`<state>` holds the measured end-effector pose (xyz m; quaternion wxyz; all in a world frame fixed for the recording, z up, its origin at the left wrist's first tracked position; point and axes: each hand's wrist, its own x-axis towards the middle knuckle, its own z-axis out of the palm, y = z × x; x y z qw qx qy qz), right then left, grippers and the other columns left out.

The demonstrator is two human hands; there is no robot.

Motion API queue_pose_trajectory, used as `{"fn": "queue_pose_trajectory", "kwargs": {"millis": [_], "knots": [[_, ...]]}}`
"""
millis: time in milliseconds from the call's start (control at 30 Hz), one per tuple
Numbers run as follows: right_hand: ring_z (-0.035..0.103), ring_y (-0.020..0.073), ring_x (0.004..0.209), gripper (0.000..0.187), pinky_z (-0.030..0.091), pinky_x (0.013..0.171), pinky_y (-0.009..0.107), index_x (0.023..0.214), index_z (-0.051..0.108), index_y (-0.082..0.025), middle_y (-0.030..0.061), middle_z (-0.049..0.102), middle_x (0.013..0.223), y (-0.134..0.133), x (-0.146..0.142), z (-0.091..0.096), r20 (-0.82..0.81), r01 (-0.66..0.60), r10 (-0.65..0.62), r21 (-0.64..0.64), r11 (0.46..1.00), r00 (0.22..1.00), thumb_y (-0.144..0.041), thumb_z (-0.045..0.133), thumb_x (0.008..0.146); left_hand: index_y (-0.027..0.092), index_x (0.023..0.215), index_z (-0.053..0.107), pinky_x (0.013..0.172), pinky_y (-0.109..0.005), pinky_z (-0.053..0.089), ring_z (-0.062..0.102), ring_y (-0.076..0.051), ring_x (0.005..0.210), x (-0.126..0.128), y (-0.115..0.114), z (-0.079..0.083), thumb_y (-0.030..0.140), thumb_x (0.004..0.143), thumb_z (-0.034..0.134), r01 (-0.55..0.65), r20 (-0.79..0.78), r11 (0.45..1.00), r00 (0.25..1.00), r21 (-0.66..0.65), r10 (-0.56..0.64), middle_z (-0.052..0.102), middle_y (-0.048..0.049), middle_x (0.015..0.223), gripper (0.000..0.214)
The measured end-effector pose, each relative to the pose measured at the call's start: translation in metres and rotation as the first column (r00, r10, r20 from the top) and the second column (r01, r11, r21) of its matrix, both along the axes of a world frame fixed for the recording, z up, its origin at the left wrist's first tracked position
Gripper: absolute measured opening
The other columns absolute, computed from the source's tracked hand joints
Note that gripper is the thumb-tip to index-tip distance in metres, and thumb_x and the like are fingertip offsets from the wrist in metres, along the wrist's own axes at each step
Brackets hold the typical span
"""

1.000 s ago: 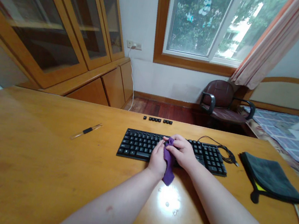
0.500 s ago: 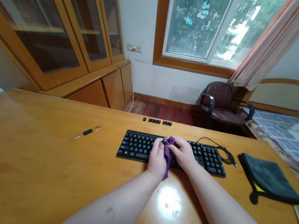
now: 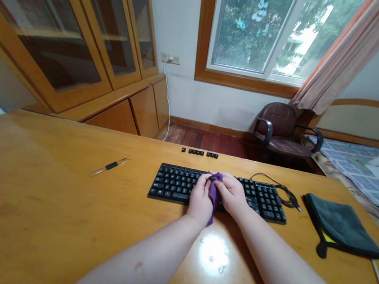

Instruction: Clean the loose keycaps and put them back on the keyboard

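Observation:
Both my hands meet over the middle of a black keyboard (image 3: 174, 184), hiding part of its keys. Between the fingertips of my left hand (image 3: 201, 199) is a small black keycap (image 3: 211, 178), only partly visible. My right hand (image 3: 233, 193) pinches a purple cloth (image 3: 213, 201) against the keycap, and the cloth's loose end hangs down beside my left palm. Behind the keyboard, loose black keycaps (image 3: 196, 152) lie in a row near the desk's far edge. Some top-row spots on the keyboard seem to lack caps.
A clear, thin tool with a black grip (image 3: 111, 165) lies left of the keyboard. To the right are the coiled USB cable (image 3: 289, 196) and a folded dark grey cloth (image 3: 345, 225). Beyond the wooden desk (image 3: 40, 195) stands an armchair (image 3: 278, 127).
My fingers have closed further round the keycap, which has turned slightly and shows less. The cloth has shifted a little with my hands. Everything else stays put.

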<state>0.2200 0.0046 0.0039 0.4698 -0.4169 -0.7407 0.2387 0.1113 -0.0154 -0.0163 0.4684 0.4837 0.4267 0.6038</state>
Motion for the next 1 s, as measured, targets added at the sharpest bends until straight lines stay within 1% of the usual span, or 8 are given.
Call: {"fn": "queue_pose_trajectory", "kwargs": {"millis": [167, 333, 467, 533, 633, 700, 833, 1000], "knots": [[0.061, 0.0212, 0.096, 0.028, 0.045, 0.089, 0.037, 0.101, 0.069, -0.024, 0.0069, 0.069, 0.1, 0.0008, 0.0011, 0.0001, -0.012, -0.009, 0.009, -0.021, 1.0, 1.0, -0.034, 0.046, 0.088, 0.02, 0.095, 0.057, 0.086, -0.029, 0.042, 0.058, -0.016, 0.09, -0.0006, 0.0009, 0.0014, 0.034, 0.089, 0.041, 0.005, 0.022, 1.0, 1.0, -0.008, -0.005, 0.063, -0.0021, 0.093, 0.022], [0.059, 0.023, 0.102, 0.033, 0.042, 0.093, 0.04, 0.11, 0.066, -0.023, 0.0085, 0.067, 0.107, 0.0, 0.0011, 0.0007, -0.042, -0.021, 0.018, -0.055, 0.998, 0.999, -0.038, 0.048, 0.087, 0.019, 0.097, 0.056, 0.085, -0.028, 0.043, 0.058, -0.016, 0.088, 0.0027, 0.0004, 0.0018, 0.03, 0.085, 0.049, 0.081, 0.096, 0.997, 0.992, -0.008, -0.079, 0.063, -0.002, 0.092, 0.018], [0.06, 0.0234, 0.098, 0.036, 0.042, 0.093, 0.039, 0.103, 0.069, -0.021, 0.0083, 0.069, 0.102, 0.0007, 0.0001, 0.0013, -0.198, -0.057, 0.022, -0.172, 0.984, 0.98, -0.044, 0.051, 0.084, 0.02, 0.096, 0.055, 0.083, -0.028, 0.043, 0.057, -0.016, 0.087, 0.003, 0.0002, 0.0032, 0.032, 0.087, 0.044, 0.072, 0.109, 0.996, 0.992, -0.062, -0.065, 0.062, -0.0022, 0.091, 0.018], [0.063, 0.0233, 0.092, 0.041, 0.044, 0.09, 0.039, 0.101, 0.07, -0.019, 0.0081, 0.07, 0.096, 0.0018, 0.001, 0.0015, -0.314, -0.074, -0.015, -0.27, 0.96, 0.949, -0.049, 0.05, 0.083, 0.02, 0.098, 0.055, 0.081, -0.028, 0.043, 0.057, -0.016, 0.086, 0.0017, -0.0015, 0.0039, 0.033, 0.088, 0.042, 0.059, 0.061, 0.996, 0.997, -0.062, -0.055, 0.062, -0.0026, 0.09, 0.021], [0.065, 0.0228, 0.083, 0.052, 0.049, 0.082, 0.039, 0.1, 0.07, -0.018, 0.0086, 0.071, 0.089, 0.0036, 0.004, 0.0027, -0.446, -0.081, -0.108, -0.384, 0.92, 0.889, -0.057, 0.04, 0.085, 0.02, 0.098, 0.056, 0.075, -0.027, 0.043, 0.056, -0.015, 0.077, -0.0002, -0.0049, 0.0036, 0.034, 0.089, 0.042, 0.037, -0.049, 0.998, 0.998, -0.048, -0.039, 0.061, -0.0021, 0.082, 0.023], [0.064, 0.0232, 0.087, 0.05, 0.048, 0.084, 0.039, 0.098, 0.071, -0.018, 0.0086, 0.071, 0.092, 0.0039, 0.0056, 0.0043, -0.439, -0.111, -0.069, -0.371, 0.922, 0.896, -0.057, 0.043, 0.083, 0.02, 0.097, 0.057, 0.073, -0.027, 0.044, 0.056, -0.015, 0.075, -0.0005, -0.0064, 0.0029, 0.032, 0.089, 0.042, 0.026, -0.101, 0.999, 0.994, -0.031, -0.029, 0.061, -0.0017, 0.081, 0.021], [0.062, 0.0246, 0.095, 0.034, 0.043, 0.092, 0.04, 0.092, 0.072, -0.02, 0.0064, 0.07, 0.096, 0.0033, 0.0046, 0.0072, -0.277, -0.159, 0.07, -0.315, 0.936, 0.958, -0.047, 0.065, 0.073, 0.021, 0.1, 0.058, 0.086, -0.029, 0.042, 0.058, -0.017, 0.093, 0.0002, -0.0065, 0.0042, 0.021, 0.088, 0.04, 0.037, -0.121, 0.999, 0.992, 0.033, -0.033, 0.064, -0.0042, 0.098, 0.022], [0.064, 0.0211, 0.073, 0.039, 0.05, 0.075, 0.036, 0.084, 0.073, -0.017, 0.0046, 0.07, 0.073, 0.0045, 0.0032, 0.0098, -0.374, -0.179, -0.002, -0.449, 0.875, 0.928, -0.053, 0.061, 0.072, 0.021, 0.101, 0.061, 0.087, -0.031, 0.042, 0.059, -0.019, 0.094, 0.0007, -0.0066, 0.0096, 0.021, 0.085, 0.046, 0.102, -0.094, 0.995, 0.991, 0.02, -0.1, 0.066, -0.0053, 0.098, 0.022]]}}
